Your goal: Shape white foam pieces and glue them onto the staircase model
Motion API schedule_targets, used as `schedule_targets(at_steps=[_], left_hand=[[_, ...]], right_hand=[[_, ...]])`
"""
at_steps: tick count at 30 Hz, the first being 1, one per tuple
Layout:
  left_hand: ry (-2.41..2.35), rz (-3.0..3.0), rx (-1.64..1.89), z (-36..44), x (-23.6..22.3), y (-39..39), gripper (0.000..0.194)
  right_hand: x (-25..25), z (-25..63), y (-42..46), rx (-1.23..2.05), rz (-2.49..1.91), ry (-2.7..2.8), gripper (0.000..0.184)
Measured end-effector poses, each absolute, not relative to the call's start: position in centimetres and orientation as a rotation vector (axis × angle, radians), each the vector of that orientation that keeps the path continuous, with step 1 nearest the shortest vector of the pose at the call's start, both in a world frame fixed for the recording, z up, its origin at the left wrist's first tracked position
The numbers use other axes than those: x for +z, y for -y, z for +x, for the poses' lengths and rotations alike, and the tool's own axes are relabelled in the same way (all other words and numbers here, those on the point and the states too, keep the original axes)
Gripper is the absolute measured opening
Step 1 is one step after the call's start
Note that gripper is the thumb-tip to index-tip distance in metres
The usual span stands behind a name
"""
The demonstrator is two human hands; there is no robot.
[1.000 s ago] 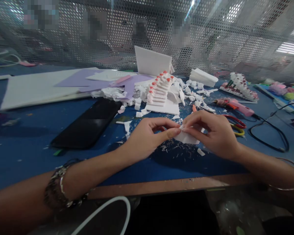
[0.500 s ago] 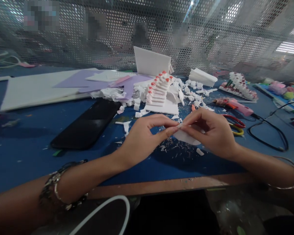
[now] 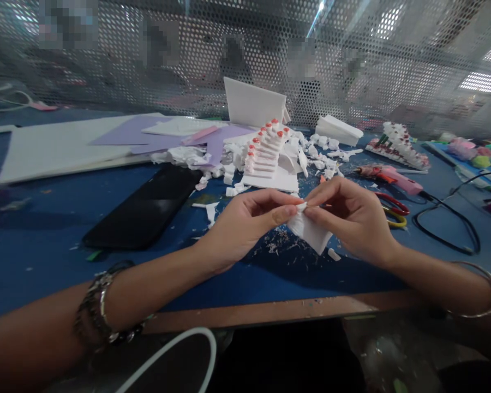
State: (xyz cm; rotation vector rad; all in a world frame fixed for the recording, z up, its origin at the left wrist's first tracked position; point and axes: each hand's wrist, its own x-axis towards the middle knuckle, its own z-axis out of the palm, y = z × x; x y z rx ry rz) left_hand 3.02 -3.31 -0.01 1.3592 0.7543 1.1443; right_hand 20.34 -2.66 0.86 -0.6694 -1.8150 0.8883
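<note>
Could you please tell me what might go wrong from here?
The thin white piece, pinched between the left hand and right hand, could tear or crease in the wrong place.
The pink glue gun lies with its nozzle towards loose white scraps; if hot, it might mark them or stick to them.
The stepped model stands just beyond the hands and could be knocked.

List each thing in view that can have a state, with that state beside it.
Left hand: fingers pinching white paper.
Right hand: fingers pinching white paper.
White paper: gathered at top, hanging.
Smartphone: flat, screen dark.
Glue gun: lying down, corded; power unclear.
Scissors: partly hidden; open or shut unclear.
Model staircase: upright.
White board: standing on edge.
</note>
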Motion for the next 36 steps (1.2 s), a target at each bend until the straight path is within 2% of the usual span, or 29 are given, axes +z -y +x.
schedule_targets(at_steps=[7,13,24,36], left_hand=[[-0.725,1.229,1.102,3.2,-0.3,3.3,0.005],[-0.717,1.268,1.157,3.4,-0.1,3.7,0.012],[-0.848,1.566,1.276,3.6,0.7,4.3,0.002],[-0.854,1.74,1.316,3.8,1.0,5.1,0.013]], right_hand=[[0.9,20.2,3.0,0.642,-0.59,1.87,0.009],[0.8,20.0,3.1,0.506,-0.558,1.882,0.011],[0.8,20.4,3.1,0.234,-0.529,2.006,0.016],[0.9,20.4,3.3,0.066,-0.504,2.003,0.015]])
